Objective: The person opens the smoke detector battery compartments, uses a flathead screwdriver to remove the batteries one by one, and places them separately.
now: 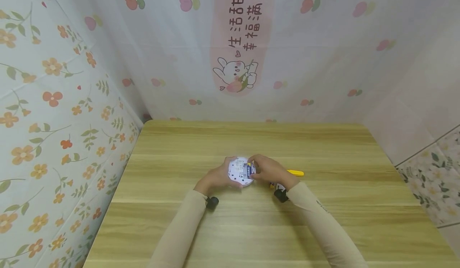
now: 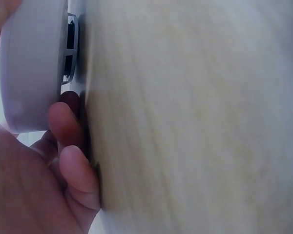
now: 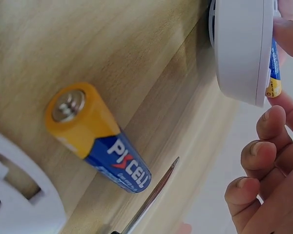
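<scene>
A round white device [image 1: 240, 171] is held on the desk [image 1: 323, 220] by left hand [image 1: 215, 178] fingers curled round it. A battery [image 3: 274, 68] is pinched against it by right hand [image 1: 267, 170] fingers.

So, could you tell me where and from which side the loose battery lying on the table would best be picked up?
Pinch the battery across the middle of its blue barrel, coming down from above. It lies flat on its side on the table, so both long flanks are free. Probably use the right hand, which is nearest; mind the screwdriver tip lying close beside it.
</scene>
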